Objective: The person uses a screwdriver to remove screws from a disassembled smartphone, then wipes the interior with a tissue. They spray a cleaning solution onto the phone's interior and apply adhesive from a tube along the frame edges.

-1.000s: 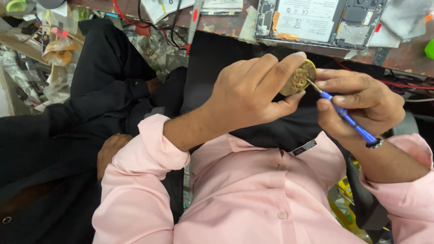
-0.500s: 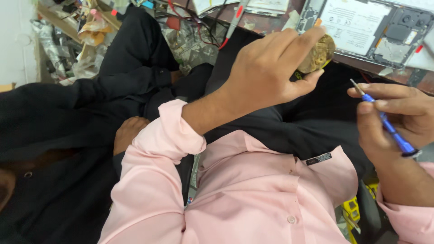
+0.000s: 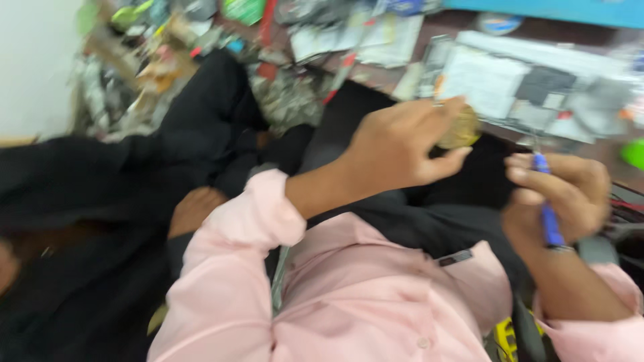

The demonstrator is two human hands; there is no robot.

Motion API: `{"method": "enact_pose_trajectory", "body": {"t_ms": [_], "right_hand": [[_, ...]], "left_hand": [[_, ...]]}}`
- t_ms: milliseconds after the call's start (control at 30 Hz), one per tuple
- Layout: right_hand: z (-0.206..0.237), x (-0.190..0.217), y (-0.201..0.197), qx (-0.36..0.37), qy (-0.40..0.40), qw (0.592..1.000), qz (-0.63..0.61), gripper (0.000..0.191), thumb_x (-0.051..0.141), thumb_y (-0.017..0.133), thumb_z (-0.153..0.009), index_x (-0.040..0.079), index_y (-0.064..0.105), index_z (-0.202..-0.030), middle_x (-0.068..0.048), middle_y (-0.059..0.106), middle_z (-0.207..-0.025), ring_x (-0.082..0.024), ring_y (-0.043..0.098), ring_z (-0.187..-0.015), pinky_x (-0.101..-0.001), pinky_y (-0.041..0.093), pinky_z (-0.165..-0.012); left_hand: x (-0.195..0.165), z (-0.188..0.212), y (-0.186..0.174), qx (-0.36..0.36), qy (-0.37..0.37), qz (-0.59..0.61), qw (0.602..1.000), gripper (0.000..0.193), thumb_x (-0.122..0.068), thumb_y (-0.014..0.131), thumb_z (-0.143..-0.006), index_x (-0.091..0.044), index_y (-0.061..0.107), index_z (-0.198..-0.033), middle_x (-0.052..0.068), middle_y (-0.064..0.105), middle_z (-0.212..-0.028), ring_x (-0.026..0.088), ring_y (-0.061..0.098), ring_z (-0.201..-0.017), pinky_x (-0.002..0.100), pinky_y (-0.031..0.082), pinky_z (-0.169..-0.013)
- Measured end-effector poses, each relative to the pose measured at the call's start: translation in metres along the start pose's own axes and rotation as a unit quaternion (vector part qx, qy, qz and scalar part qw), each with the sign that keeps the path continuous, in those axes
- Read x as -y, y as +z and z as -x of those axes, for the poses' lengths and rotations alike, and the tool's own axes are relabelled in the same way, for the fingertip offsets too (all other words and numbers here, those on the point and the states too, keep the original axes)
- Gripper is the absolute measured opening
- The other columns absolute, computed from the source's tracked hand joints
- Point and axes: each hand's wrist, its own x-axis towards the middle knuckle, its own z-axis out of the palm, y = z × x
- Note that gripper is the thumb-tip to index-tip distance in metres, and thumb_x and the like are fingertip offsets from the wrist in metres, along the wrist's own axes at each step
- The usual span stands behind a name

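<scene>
- Left hand [image 3: 396, 151] is up at chest height, its fingers [image 3: 439, 110] curled and pinching a small round brass-coloured part [image 3: 461, 129]; the part sits between thumb and fingertips, over the near edge of the desk [image 3: 402, 77].
- Right hand [image 3: 560, 194] is closed round a blue-handled precision screwdriver [image 3: 549, 214], fingers pressed together on the shaft; the tip end pokes up above the knuckles.
- Tool and part are apart right now, with a clear gap of black cloth between them. So as a judgement: the work on the part is mid-way at best. It is gripped and presented, the driver is ready, but nothing is engaged.
- What is finished on the part itself I cannot tell; the frame is blurred and its face is too small to read.
- An opened laptop [image 3: 516, 84] with its innards showing lies on the desk just beyond the hands, with loose papers and parts crowding the far side.
- Room to move: open air in front of the pink shirt [image 3: 349, 302], between the two hands. Tight on the person's left, where someone in black clothing [image 3: 100, 201] sits close.
- Desk edge runs just under the held part.
</scene>
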Motion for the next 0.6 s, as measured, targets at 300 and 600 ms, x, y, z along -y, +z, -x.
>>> {"method": "enact_pose_trajectory", "body": {"t_ms": [300, 600], "right_hand": [[-0.011, 0.011, 0.029, -0.031, 0.040, 0.997, -0.052, 0.012, 0.001, 0.067, -0.103, 0.010, 0.071, -0.110, -0.010, 0.067, -0.106, -0.015, 0.064, -0.076, -0.0277, 0.053, -0.069], [-0.027, 0.003, 0.025, -0.033, -0.029, 0.999, 0.019, 0.010, 0.010, 0.065, -0.104, 0.006, 0.068, -0.113, -0.013, 0.065, -0.108, -0.030, 0.064, -0.105, -0.0423, 0.053, -0.093]], "left_hand": [[0.004, -0.027, -0.008, -0.007, -0.062, -0.091, 0.994, 0.051, -0.025, 0.085, -0.085, -0.007, 0.064, -0.127, 0.009, 0.062, -0.097, 0.030, 0.064, -0.086, 0.041, 0.054, -0.075], [0.028, -0.085, 0.040, -0.013, -0.051, -0.065, 0.997, 0.055, -0.028, 0.088, -0.080, 0.000, 0.065, -0.122, 0.013, 0.056, -0.108, 0.033, 0.060, -0.104, 0.043, 0.052, -0.087]]}}
